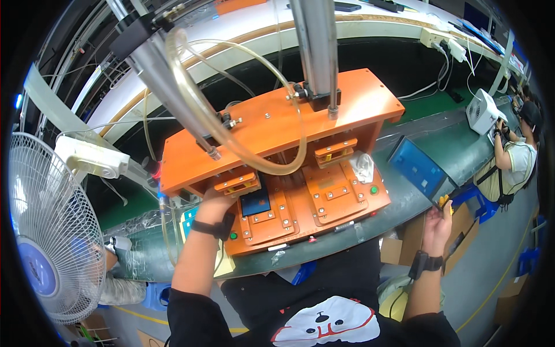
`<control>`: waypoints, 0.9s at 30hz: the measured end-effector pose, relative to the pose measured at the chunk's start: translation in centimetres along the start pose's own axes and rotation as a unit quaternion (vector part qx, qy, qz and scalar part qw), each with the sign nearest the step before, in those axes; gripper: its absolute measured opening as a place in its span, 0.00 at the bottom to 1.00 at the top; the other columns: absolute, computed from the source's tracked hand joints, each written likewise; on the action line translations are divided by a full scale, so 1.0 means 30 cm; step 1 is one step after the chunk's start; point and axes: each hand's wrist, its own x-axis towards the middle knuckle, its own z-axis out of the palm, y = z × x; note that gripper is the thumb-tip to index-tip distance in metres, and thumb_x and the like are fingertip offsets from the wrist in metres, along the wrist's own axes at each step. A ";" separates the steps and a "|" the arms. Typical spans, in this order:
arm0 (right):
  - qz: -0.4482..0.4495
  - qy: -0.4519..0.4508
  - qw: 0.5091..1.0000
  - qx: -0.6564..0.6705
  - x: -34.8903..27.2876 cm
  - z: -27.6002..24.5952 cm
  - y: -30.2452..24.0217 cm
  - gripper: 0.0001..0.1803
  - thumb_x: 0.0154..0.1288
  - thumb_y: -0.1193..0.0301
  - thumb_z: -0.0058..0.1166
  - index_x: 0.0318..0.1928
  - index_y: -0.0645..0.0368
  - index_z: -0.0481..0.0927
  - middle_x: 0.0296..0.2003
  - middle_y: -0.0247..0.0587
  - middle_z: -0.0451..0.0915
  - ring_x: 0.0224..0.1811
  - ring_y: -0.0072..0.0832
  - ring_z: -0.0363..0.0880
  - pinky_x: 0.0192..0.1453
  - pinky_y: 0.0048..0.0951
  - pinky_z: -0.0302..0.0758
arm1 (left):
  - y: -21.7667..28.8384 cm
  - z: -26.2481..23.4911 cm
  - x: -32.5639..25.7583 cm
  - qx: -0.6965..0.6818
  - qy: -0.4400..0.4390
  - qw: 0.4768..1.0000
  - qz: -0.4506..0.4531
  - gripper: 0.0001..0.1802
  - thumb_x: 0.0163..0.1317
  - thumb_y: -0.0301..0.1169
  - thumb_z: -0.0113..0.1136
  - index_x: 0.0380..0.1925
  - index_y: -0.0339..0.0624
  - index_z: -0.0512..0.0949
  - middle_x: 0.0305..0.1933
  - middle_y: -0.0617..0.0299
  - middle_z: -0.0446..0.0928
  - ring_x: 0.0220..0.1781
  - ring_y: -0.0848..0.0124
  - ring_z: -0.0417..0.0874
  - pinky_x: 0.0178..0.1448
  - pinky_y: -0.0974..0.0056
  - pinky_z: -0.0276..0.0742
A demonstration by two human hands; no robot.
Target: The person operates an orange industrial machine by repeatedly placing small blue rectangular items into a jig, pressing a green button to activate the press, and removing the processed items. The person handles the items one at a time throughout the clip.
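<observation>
Two steel cylinder rods (315,52) rise closest to the lens, clear hoses (231,127) looping off them. Below, the left hand (213,199) reaches under the orange press fixture (272,150), beside the dark panel (255,203) seated in its left nest; its fingers are hidden, so their spread cannot be told. Out at the bench edge, the right hand (437,222) pinches a blue panel (419,170) by its lower corner, fingers closed on it. Everything sits on a green conveyor belt (428,133); a white fan (43,231) stands left, and another worker (511,162) sits down the line.

Left hand (215,199): fingers hidden under the orange press (277,130). Right hand (437,222): small yellow item, kind indiscernible. Both cylinders cropped above.
</observation>
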 end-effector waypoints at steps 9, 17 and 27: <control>0.035 0.036 0.999 0.012 0.241 -0.071 0.185 0.16 0.81 0.61 0.62 0.58 0.59 0.80 0.53 0.37 0.86 0.54 0.30 0.85 0.62 0.31 0.82 | 0.064 -0.022 0.025 0.017 -0.015 1.000 0.001 0.20 0.72 0.39 0.64 0.60 0.45 0.82 0.59 0.50 0.85 0.64 0.49 0.84 0.68 0.50 0.80; 0.084 -0.063 0.993 -0.055 0.556 0.246 0.439 0.09 0.84 0.67 0.55 0.53 0.61 0.77 0.45 0.47 0.86 0.46 0.35 0.89 0.52 0.35 0.88 | 0.074 -0.058 0.045 0.034 -0.035 0.999 -0.007 0.21 0.70 0.38 0.66 0.60 0.43 0.81 0.58 0.50 0.85 0.62 0.48 0.84 0.68 0.50 0.79; 0.210 -0.325 0.854 -0.348 0.815 0.657 0.868 0.16 0.80 0.69 0.54 0.59 0.68 0.78 0.46 0.55 0.87 0.38 0.45 0.92 0.39 0.41 0.93 | 0.343 -0.148 -0.222 -0.151 -0.024 0.974 -0.166 0.25 0.67 0.33 0.68 0.62 0.35 0.78 0.58 0.51 0.83 0.63 0.54 0.83 0.68 0.52 0.76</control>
